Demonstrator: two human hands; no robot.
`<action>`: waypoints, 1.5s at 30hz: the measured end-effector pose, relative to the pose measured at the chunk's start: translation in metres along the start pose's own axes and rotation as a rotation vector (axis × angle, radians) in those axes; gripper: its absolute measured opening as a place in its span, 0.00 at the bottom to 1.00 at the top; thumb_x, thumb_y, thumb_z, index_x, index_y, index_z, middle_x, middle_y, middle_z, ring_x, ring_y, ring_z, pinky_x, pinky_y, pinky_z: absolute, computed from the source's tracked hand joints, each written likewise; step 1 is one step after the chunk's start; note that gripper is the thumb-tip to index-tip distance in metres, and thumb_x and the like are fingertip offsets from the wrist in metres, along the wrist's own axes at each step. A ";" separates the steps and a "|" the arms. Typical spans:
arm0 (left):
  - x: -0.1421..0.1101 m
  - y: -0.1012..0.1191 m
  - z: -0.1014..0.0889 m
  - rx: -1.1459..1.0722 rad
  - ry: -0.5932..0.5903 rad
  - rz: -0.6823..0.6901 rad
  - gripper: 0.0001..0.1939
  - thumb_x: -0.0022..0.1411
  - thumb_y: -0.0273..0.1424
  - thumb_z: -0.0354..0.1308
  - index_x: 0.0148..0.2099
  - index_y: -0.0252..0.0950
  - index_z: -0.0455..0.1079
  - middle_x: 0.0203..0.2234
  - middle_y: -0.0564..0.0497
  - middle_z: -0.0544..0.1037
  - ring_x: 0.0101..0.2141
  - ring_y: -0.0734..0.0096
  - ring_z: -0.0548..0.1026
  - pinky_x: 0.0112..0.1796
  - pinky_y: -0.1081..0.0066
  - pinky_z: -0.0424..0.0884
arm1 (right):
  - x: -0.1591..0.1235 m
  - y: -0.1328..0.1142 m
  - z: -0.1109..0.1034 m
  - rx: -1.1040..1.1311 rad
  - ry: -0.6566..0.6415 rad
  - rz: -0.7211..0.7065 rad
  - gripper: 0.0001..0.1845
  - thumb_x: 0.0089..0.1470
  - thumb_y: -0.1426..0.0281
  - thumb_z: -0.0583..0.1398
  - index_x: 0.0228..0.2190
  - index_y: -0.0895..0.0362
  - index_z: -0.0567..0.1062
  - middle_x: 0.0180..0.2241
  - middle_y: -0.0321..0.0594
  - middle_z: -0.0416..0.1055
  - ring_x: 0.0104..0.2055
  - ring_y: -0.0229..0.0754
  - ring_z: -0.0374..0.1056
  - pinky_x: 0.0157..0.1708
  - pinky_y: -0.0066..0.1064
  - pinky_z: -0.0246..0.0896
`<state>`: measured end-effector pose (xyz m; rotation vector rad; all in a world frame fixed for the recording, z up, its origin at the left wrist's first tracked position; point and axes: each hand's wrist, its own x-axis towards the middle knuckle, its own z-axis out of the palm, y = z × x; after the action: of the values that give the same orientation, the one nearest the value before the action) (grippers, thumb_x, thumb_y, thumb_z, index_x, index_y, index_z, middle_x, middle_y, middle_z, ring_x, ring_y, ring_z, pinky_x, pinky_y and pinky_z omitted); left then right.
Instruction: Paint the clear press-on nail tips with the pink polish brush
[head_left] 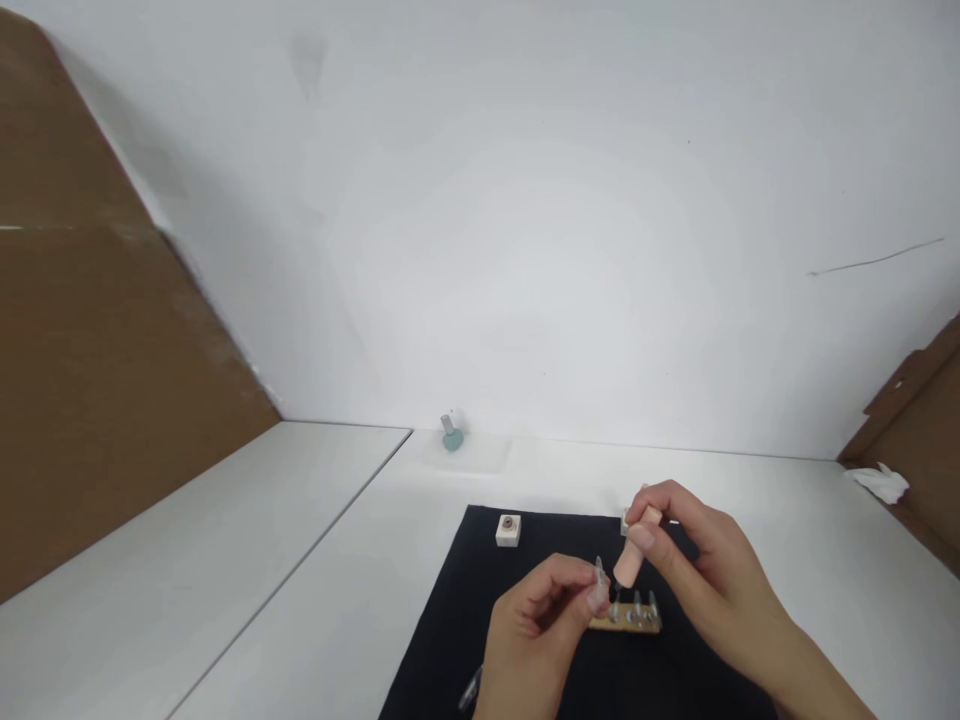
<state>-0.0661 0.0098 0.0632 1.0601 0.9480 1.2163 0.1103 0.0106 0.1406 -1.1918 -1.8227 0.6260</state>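
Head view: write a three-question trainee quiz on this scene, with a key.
1. What does the left hand pinch between its fingers?
2. True or false: the teal bottle stands on the black mat.
3. Which hand grips the peach-coloured cylinder? a) left, b) right, c) neither.

Key:
1. A clear nail tip.
2. False: it stands on a clear sheet beyond the mat.
3. b, the right hand.
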 end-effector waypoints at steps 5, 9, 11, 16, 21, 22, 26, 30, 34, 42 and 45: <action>0.001 -0.004 -0.005 0.014 -0.064 0.036 0.08 0.57 0.36 0.71 0.30 0.38 0.81 0.26 0.52 0.80 0.31 0.66 0.76 0.35 0.73 0.73 | -0.001 -0.002 -0.001 -0.004 -0.040 -0.035 0.13 0.71 0.60 0.54 0.34 0.52 0.70 0.28 0.32 0.73 0.29 0.38 0.66 0.32 0.28 0.60; 0.000 -0.007 -0.007 0.019 -0.138 0.045 0.07 0.60 0.34 0.70 0.31 0.37 0.81 0.26 0.51 0.80 0.31 0.66 0.76 0.36 0.72 0.74 | -0.001 -0.002 -0.002 -0.001 -0.114 -0.055 0.12 0.72 0.62 0.52 0.38 0.51 0.70 0.30 0.32 0.74 0.31 0.38 0.68 0.35 0.28 0.62; 0.000 -0.008 -0.007 0.004 -0.145 0.041 0.06 0.60 0.32 0.69 0.32 0.37 0.82 0.26 0.52 0.81 0.31 0.67 0.77 0.36 0.72 0.74 | -0.001 -0.002 -0.002 0.001 -0.131 -0.054 0.11 0.73 0.62 0.51 0.39 0.51 0.70 0.30 0.32 0.75 0.33 0.38 0.69 0.36 0.28 0.62; 0.000 -0.009 -0.007 -0.015 -0.132 0.014 0.05 0.60 0.32 0.70 0.32 0.37 0.82 0.26 0.52 0.81 0.31 0.68 0.78 0.37 0.73 0.75 | 0.000 -0.003 -0.003 -0.005 -0.124 -0.061 0.10 0.73 0.63 0.52 0.40 0.50 0.70 0.30 0.31 0.76 0.32 0.38 0.70 0.37 0.28 0.62; 0.000 -0.010 -0.003 -0.038 -0.130 0.015 0.04 0.59 0.31 0.70 0.32 0.37 0.82 0.26 0.52 0.82 0.30 0.68 0.78 0.36 0.73 0.75 | 0.001 -0.002 -0.003 -0.026 -0.136 -0.057 0.10 0.73 0.63 0.52 0.38 0.50 0.69 0.29 0.30 0.77 0.32 0.37 0.70 0.37 0.28 0.61; -0.001 -0.010 -0.002 -0.050 -0.119 0.014 0.04 0.58 0.31 0.71 0.32 0.37 0.82 0.26 0.52 0.82 0.30 0.68 0.78 0.36 0.73 0.75 | 0.001 -0.001 -0.003 -0.032 -0.126 -0.060 0.09 0.73 0.64 0.53 0.38 0.50 0.69 0.30 0.29 0.77 0.32 0.37 0.70 0.37 0.28 0.61; -0.004 -0.010 0.002 -0.092 -0.080 0.038 0.04 0.57 0.31 0.72 0.30 0.38 0.82 0.26 0.53 0.82 0.28 0.69 0.78 0.34 0.74 0.76 | 0.002 0.005 -0.004 -0.074 -0.026 -0.078 0.07 0.72 0.67 0.53 0.41 0.50 0.70 0.31 0.29 0.78 0.33 0.37 0.71 0.37 0.28 0.62; -0.002 -0.012 -0.002 -0.050 -0.132 0.039 0.04 0.58 0.31 0.71 0.32 0.37 0.82 0.27 0.52 0.83 0.29 0.69 0.79 0.34 0.73 0.76 | 0.002 0.002 -0.008 -0.058 0.012 -0.041 0.07 0.72 0.67 0.53 0.41 0.49 0.70 0.32 0.29 0.78 0.33 0.37 0.71 0.34 0.27 0.62; 0.001 -0.014 -0.007 -0.002 -0.149 0.048 0.04 0.60 0.30 0.70 0.31 0.37 0.82 0.27 0.53 0.81 0.30 0.69 0.78 0.35 0.75 0.75 | 0.000 -0.005 -0.012 -0.011 -0.119 -0.041 0.09 0.72 0.65 0.53 0.40 0.50 0.71 0.31 0.30 0.76 0.34 0.37 0.71 0.38 0.27 0.64; 0.000 -0.016 -0.006 -0.009 -0.168 0.060 0.02 0.59 0.29 0.71 0.33 0.39 0.82 0.28 0.53 0.82 0.31 0.69 0.79 0.36 0.74 0.76 | 0.003 0.003 -0.007 -0.086 -0.050 -0.041 0.08 0.72 0.66 0.53 0.39 0.50 0.70 0.31 0.30 0.77 0.33 0.37 0.70 0.36 0.28 0.61; -0.001 -0.014 -0.004 -0.036 -0.153 0.033 0.04 0.58 0.32 0.72 0.32 0.38 0.82 0.28 0.51 0.83 0.30 0.68 0.79 0.35 0.73 0.77 | 0.002 0.001 -0.011 -0.071 -0.028 -0.017 0.09 0.72 0.66 0.53 0.38 0.50 0.71 0.32 0.30 0.78 0.34 0.38 0.71 0.36 0.28 0.62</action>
<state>-0.0662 0.0091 0.0491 1.1268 0.7911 1.1572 0.1196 0.0121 0.1458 -1.2186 -1.8907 0.5752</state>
